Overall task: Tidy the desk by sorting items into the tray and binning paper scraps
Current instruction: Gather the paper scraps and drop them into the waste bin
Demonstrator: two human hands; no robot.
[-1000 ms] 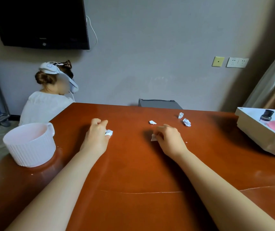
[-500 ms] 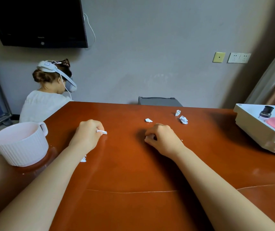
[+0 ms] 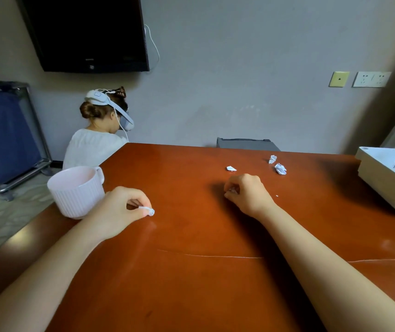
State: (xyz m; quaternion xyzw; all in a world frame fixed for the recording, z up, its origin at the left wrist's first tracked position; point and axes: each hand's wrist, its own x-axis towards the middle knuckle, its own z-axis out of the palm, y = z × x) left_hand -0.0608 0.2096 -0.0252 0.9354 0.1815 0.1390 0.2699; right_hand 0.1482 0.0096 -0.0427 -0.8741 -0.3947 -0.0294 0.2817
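Your left hand (image 3: 117,212) pinches a scrap (image 3: 149,210), bin (image 3: 76,195) at its 10 o'clock; right hand (image 3: 249,195) clenches a second scrap (image 3: 232,191): a light pinch may drop either short of the rim.

The counter (image 3: 191,279) is glossy, smooth wood (one thin scratch crosses it). The ribbed bin (image 3: 76,200) looks matt; the scraps (image 3: 280,168) are crumpled paper; the tray (image 3: 383,179) smooth matt plastic.

Nothing legible anywhere. Faint pale lettering on lower bezel of TV (image 3: 84,32), too small and blurred to read; round mark just beneath it, equally unclear.
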